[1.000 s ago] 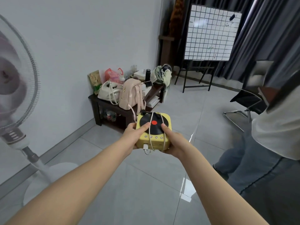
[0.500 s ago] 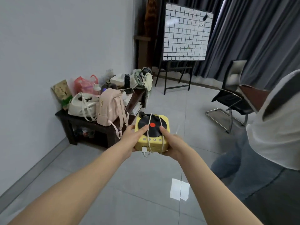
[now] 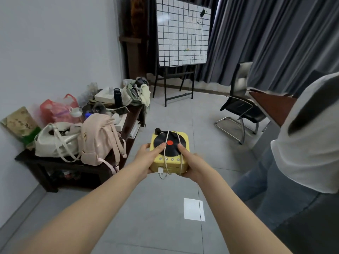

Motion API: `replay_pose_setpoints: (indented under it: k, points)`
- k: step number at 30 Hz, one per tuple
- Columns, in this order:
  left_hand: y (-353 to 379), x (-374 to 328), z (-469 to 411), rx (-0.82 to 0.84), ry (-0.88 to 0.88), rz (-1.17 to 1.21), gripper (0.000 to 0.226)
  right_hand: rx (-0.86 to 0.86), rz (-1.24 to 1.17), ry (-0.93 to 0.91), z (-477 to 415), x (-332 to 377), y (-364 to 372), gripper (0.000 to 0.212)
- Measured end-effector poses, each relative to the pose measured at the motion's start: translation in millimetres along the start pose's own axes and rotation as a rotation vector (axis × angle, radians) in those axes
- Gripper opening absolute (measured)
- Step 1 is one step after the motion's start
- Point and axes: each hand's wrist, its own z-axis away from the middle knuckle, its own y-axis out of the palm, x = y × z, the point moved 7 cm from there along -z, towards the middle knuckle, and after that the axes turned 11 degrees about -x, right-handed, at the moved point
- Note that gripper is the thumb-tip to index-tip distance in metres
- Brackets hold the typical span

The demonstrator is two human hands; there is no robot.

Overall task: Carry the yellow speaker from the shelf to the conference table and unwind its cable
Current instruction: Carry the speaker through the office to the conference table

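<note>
Grey tiled floor underfoot, view swung right since a second ago: fan gone, table (image 3: 271, 107) corner now showing at two o'clock.
Head view: left hand (image 3: 146, 158) and right hand (image 3: 190, 165) clamped on yellow speaker (image 3: 169, 153) at centre, white cable (image 3: 166, 154) wound round it; heading tableward, unwinding not begun.

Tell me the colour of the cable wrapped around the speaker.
White cable, looped over the yellow speaker; head view.

A dark low shelf (image 3: 77, 166) at nine o'clock carries a pink backpack (image 3: 99, 142), white handbag (image 3: 55, 142), red bag (image 3: 56, 110) and black bottle (image 3: 118, 97).
</note>
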Motion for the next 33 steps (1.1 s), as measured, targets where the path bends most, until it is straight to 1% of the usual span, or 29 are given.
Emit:
replay_pose_setpoints:
  k: [3,7,10,15,18,21,23,27,29,33]
  points:
    - [18,-13,-33,0.001,0.009,-0.006,0.061,-0.018,-0.016,-0.003,-36,17,0,0.074]
    - [47,-35,-82,0.013,0.030,-0.023,0.067,-0.022,-0.021,-0.018,-87,48,-1,0.069]
    - [73,-53,-119,0.023,0.025,-0.032,0.067,-0.023,-0.031,-0.017,-126,73,-3,0.062]
    - [119,-82,-181,0.021,0.032,-0.065,0.069,-0.035,-0.060,-0.007,-189,115,-12,0.060]
    - [145,-94,-215,0.022,0.028,-0.065,0.072,-0.061,-0.046,-0.005,-223,140,-18,0.067]
    - [163,-104,-240,0.032,0.024,-0.083,0.074,-0.091,-0.052,-0.001,-249,155,-20,0.081]
    - [178,-112,-259,0.047,0.018,-0.085,0.073,-0.107,-0.060,0.000,-269,167,-23,0.082]
    - [209,-131,-301,0.088,0.021,-0.100,0.067,-0.121,-0.077,0.003,-308,194,-27,0.073]
    - [229,-143,-325,0.122,0.030,-0.110,0.066,-0.142,-0.093,-0.008,-330,211,-30,0.071]
    - [266,-171,-375,0.166,0.049,-0.111,0.070,-0.179,-0.116,-0.033,-374,247,-35,0.061]
